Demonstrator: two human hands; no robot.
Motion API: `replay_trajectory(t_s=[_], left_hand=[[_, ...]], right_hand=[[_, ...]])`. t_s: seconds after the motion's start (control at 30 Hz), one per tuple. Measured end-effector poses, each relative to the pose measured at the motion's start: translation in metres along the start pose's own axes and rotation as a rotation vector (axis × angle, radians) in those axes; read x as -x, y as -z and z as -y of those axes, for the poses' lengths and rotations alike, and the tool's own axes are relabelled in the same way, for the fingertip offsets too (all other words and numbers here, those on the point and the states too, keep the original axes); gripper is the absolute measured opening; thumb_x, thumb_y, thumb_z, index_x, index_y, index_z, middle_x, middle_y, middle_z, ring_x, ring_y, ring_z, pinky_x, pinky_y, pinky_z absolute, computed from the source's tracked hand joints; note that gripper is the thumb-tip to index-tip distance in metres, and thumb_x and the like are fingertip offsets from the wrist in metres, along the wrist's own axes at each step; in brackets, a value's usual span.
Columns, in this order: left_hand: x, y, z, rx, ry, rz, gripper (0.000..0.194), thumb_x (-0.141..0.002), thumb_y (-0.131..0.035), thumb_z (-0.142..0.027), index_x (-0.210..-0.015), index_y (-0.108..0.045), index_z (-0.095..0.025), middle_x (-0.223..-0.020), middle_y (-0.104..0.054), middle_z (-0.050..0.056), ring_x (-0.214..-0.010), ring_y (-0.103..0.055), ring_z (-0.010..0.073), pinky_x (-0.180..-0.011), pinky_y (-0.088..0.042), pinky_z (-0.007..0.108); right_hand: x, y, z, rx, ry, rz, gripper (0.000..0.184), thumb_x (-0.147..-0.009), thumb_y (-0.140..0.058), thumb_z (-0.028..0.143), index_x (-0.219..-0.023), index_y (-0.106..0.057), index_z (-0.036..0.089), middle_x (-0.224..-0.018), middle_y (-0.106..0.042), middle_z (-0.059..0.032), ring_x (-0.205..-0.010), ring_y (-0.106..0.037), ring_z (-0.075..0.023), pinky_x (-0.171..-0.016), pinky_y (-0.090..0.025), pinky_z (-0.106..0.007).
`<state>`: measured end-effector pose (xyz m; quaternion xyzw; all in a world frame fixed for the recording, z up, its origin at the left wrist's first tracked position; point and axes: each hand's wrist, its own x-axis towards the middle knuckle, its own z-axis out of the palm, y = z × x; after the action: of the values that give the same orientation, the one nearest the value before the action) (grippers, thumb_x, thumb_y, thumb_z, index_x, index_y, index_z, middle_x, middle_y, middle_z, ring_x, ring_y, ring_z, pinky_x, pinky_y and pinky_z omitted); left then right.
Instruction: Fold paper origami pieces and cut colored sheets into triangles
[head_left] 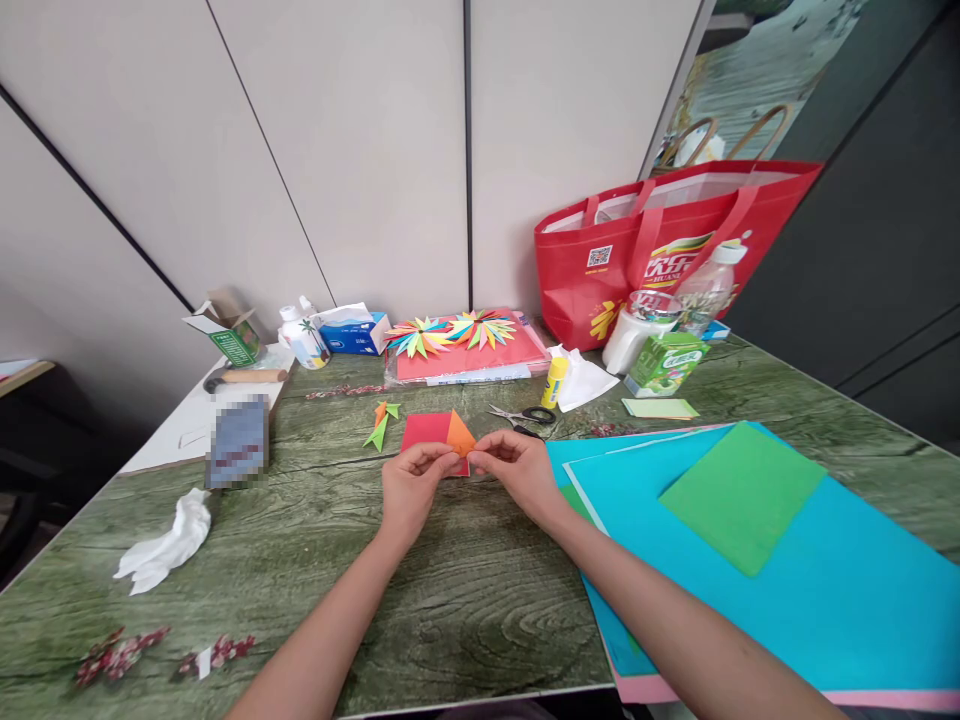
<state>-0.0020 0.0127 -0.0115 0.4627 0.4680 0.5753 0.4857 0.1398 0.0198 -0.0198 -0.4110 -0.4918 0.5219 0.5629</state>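
Between both hands is a small folded piece of orange paper (459, 430), with a point at its right side. My left hand (416, 487) pinches its lower left part between thumb and fingers. From the right, my right hand (521, 470) pinches its lower right edge, and the two thumbs nearly meet. A red square of paper (425, 430) lies under and behind the orange piece. Just beyond it to the left rest small folded green and orange paper pieces (380, 425). Scissors (525, 414) lie beyond my right hand, beside a yellow glue stick (554, 381).
Large blue sheets (832, 620) with a green square (746, 498) cover the right side. Paper stars (480, 330) sit on a red pack at the back. A red bag (592, 270), a green carton (667, 364), a hammer (251, 376) and crumpled tissue (169, 545) stand or lie around.
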Motion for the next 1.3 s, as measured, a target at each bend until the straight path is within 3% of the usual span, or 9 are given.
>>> replay_trajectory(t_s=[0.17,0.57,0.73,0.93,1.1,1.3], left_hand=[[0.0011,-0.002,-0.0019,0.059,0.05,0.014,0.019,-0.055,-0.075,-0.024,-0.068,-0.066,-0.014,-0.064,-0.068,0.002,-0.06,-0.066,0.0192,-0.066,-0.056,0.034],[0.0026,-0.0007,-0.0001,0.034,0.005,0.001,0.018,-0.058,-0.074,-0.024,-0.069,-0.066,-0.013,-0.065,-0.069,0.003,-0.06,-0.066,0.0191,-0.064,-0.056,0.031],[0.0018,-0.0002,-0.0014,0.029,0.009,0.012,0.036,-0.058,-0.074,-0.023,-0.091,-0.062,-0.015,-0.065,-0.07,0.001,-0.059,-0.066,0.0177,-0.064,-0.056,0.032],[0.0011,-0.001,-0.0031,-0.02,0.051,0.068,0.02,-0.056,-0.075,-0.025,-0.069,-0.065,-0.013,-0.064,-0.069,0.002,-0.057,-0.065,0.0166,-0.063,-0.056,0.03],[0.0011,-0.0007,-0.0036,0.024,0.112,0.144,0.025,-0.054,-0.076,-0.028,-0.071,-0.065,-0.013,-0.065,-0.069,0.003,-0.057,-0.065,0.0184,-0.065,-0.056,0.034],[0.0011,0.0006,-0.004,0.019,0.138,0.207,0.026,-0.055,-0.076,-0.027,-0.074,-0.066,-0.012,-0.068,-0.07,0.005,-0.061,-0.067,0.0197,-0.068,-0.056,0.035]], right_hand=[[-0.0004,0.0016,0.0004,-0.042,-0.051,-0.021,0.025,-0.054,-0.075,0.034,-0.064,-0.061,0.017,-0.058,-0.061,0.0011,-0.052,-0.055,-0.0121,-0.053,-0.045,-0.026],[-0.0001,0.0004,0.006,-0.171,-0.105,0.001,0.028,-0.049,-0.078,0.029,-0.065,-0.059,0.017,-0.057,-0.061,0.0031,-0.052,-0.054,-0.0104,-0.055,-0.046,-0.025],[-0.0004,0.0013,0.0049,-0.136,-0.077,0.022,0.028,-0.051,-0.077,0.028,-0.068,-0.058,0.017,-0.061,-0.059,0.0037,-0.055,-0.054,-0.0099,-0.056,-0.046,-0.024],[0.0009,-0.0003,0.0044,-0.11,-0.076,0.14,0.029,-0.06,-0.071,0.036,-0.081,-0.06,0.019,-0.072,-0.062,0.001,-0.058,-0.056,-0.0108,-0.055,-0.049,-0.025],[0.0013,0.0,0.0049,-0.071,-0.078,0.137,0.03,-0.056,-0.072,0.043,-0.069,-0.063,0.018,-0.063,-0.062,0.0015,-0.053,-0.055,-0.011,-0.056,-0.049,-0.026],[0.0002,0.0015,0.0055,-0.082,-0.081,0.137,0.029,-0.058,-0.07,0.043,-0.07,-0.065,0.017,-0.062,-0.062,0.0021,-0.053,-0.054,-0.0101,-0.054,-0.047,-0.024]])
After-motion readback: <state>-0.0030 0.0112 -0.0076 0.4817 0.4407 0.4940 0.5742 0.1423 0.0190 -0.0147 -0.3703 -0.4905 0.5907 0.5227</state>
